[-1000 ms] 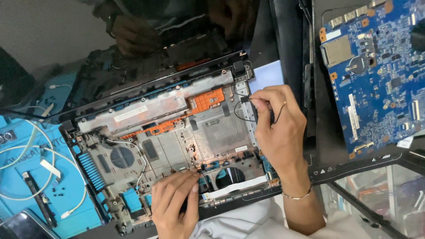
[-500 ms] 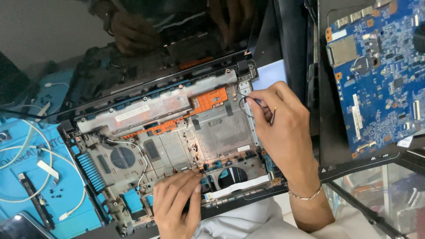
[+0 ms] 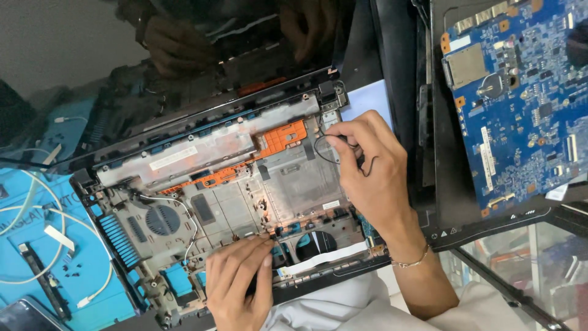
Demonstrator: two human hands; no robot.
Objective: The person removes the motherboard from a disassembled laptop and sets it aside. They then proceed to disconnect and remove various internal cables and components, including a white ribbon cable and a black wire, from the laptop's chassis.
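Head view: the right hand (image 3: 370,178) pinches a thin black cable (image 3: 323,150) at the opened laptop base's (image 3: 226,196) three-o'clock edge. At six o'clock, the left hand (image 3: 239,285) presses its closed fingers flat on the front rim.

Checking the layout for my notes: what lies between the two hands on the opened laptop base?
In the head view, bare grey chassis floor lies between the left hand and the right hand.

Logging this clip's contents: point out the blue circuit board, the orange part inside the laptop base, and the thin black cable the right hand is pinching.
blue circuit board (image 3: 520,110), head view, middle of its face
orange part (image 3: 283,138), head view, its flat top
thin black cable (image 3: 322,153), head view, its loop
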